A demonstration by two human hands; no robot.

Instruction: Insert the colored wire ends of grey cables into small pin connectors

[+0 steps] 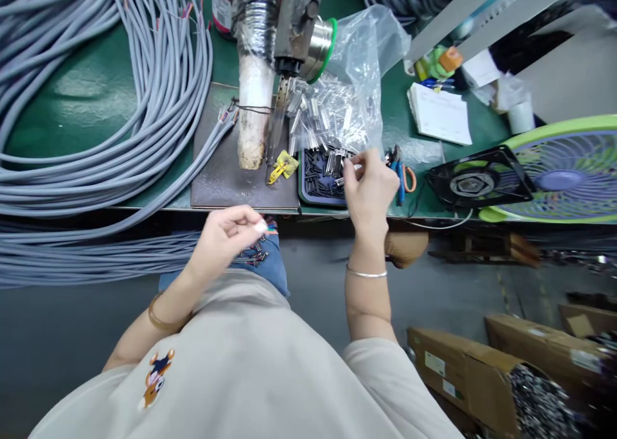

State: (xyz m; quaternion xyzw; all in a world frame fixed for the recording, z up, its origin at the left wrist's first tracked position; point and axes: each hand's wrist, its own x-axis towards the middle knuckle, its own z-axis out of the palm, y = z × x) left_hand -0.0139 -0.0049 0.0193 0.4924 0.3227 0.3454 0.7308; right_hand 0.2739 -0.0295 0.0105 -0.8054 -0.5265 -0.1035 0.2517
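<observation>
Above my lap, my left hand [229, 234] is closed in a pinch. Something whitish shows at its fingertips, too small to name. My right hand [370, 185] reaches over a blue tray [302, 191], thumb and forefinger pinched at a silver multi-pin connector [333, 163]. Small black pieces [315, 175] fill much of that tray. Behind it lies a clear plastic bag [354, 79] of silver connectors. A soldering iron [278, 127] hangs tip down over a dark board [224, 182], beside a yellow piece [283, 167]. Grey cables [168, 111] lie at the left.
A wrapped tube [255, 111] and a solder spool [321, 48] hang above the board. Blue-handled pliers [400, 179], a notepad [441, 114], a small black fan [475, 180] and a green fan [563, 169] are on the right. Cardboard boxes [457, 368] stand on the floor.
</observation>
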